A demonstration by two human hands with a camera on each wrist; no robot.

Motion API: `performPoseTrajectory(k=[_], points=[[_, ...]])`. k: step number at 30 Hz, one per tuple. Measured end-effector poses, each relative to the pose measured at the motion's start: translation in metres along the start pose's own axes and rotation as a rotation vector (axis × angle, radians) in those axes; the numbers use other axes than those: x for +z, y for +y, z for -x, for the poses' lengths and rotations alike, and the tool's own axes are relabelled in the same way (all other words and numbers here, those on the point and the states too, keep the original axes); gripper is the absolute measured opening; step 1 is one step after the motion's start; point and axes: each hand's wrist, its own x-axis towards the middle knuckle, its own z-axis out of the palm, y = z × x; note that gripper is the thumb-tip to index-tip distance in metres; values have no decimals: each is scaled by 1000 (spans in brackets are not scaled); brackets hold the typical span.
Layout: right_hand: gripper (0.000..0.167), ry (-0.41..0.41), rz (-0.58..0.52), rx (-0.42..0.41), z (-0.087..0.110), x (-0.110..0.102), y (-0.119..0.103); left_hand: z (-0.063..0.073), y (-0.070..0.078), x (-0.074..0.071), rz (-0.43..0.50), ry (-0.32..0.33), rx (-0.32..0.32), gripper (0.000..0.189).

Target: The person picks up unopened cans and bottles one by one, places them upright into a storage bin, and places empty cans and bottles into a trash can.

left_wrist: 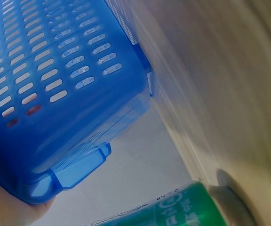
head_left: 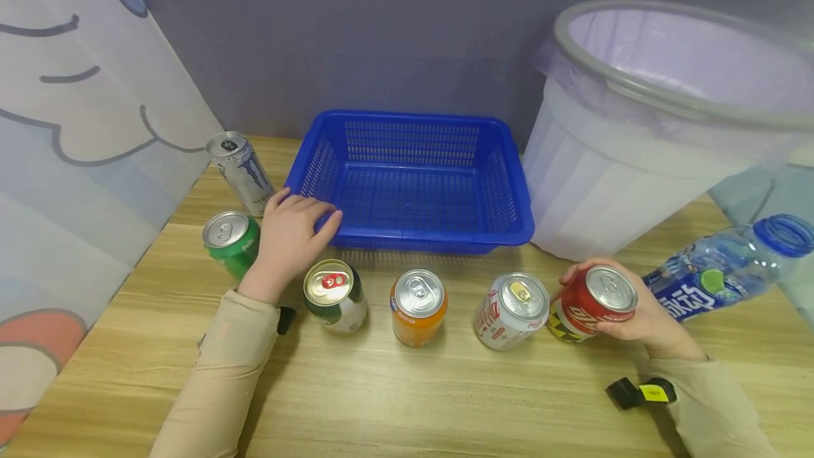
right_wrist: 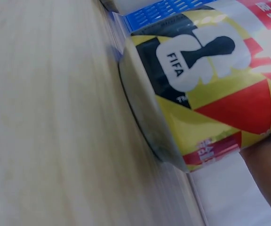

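My left hand (head_left: 291, 235) grips the near-left corner of a blue plastic basket (head_left: 432, 238), its fingers over the rim. Inside the basket only its slatted floor shows. On the right, my right hand (head_left: 642, 309) holds a red Coca-Cola can (head_left: 588, 306), fingers and thumb around its side. Yellow and black patterning shows low on that can (right_wrist: 211, 89); whether its base touches the table cannot be told. Close beside it stands a white-silver can (head_left: 502, 316). A green can (head_left: 235, 249) and a dark green can with gold top (head_left: 340, 306) flank my left wrist.
An orange can (head_left: 417, 324) stands in front of the basket. A tall silver Monster can (head_left: 238, 168) is at the back left. A white bin (head_left: 591, 182) with a purple liner rises at the right, and a blue-labelled bottle (head_left: 718, 274) leans beyond my right hand.
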Motion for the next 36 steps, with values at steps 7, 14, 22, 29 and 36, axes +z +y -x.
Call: performPoseTrajectory(k=[7,14,22,29,36], points=[[67,1,13,-11,-1,0,0,0,1,-1,4,8,6,38],[68,1,42,3,-2,1,0,0,0,-1,11,4,1,38],[68,2,35,2,-2,2,-1,0,0,0,12,4,1,38],[69,14,40,15,-5,3,-3,1,1,-1,15,5,-3,38],[71,9,43,6,-7,5,-6,0,2,-1,21,-1,-5,38]])
